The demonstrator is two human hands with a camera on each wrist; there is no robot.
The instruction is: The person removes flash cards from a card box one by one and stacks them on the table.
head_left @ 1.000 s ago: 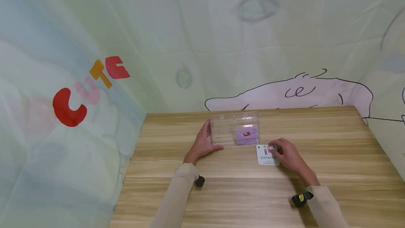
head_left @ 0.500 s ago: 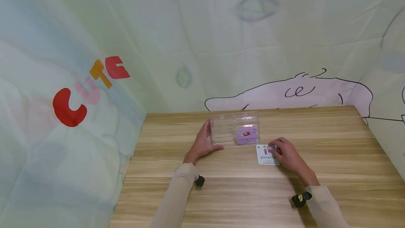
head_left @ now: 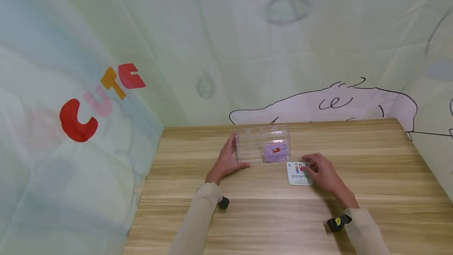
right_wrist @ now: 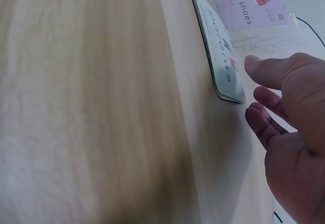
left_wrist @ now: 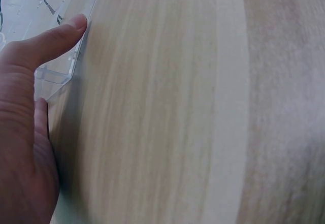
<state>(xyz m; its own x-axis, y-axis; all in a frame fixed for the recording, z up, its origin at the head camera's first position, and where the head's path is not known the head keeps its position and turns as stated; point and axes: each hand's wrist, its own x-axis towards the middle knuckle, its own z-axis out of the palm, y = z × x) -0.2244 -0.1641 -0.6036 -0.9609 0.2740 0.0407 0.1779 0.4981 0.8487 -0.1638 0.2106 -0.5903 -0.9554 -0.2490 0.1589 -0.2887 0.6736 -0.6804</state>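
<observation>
A clear plastic card rack (head_left: 249, 145) stands near the table's back edge. In its lower right compartment sits a purple card (head_left: 276, 152) that reads "running shoes". My left hand (head_left: 226, 159) grips the rack's left end, thumb at the front and fingers at the side; the left wrist view shows the thumb over the clear plastic. A small stack of white cards (head_left: 297, 174), its top one reading "parents", lies on the wood just right of the rack. Beside its right edge is my right hand (right_wrist: 299, 107), fingers loosely bent, with a narrow gap between thumb and cards.
The wood-grain table (head_left: 269, 223) runs toward me and to both sides. A printed cloth backdrop (head_left: 226, 50) hangs behind it and at the left. Black wrist cameras sit on both sleeves.
My right hand has loosened from the card stack and shifted slightly to the right, its fingers spreading. The left hand, rack and cards stay where they were.
</observation>
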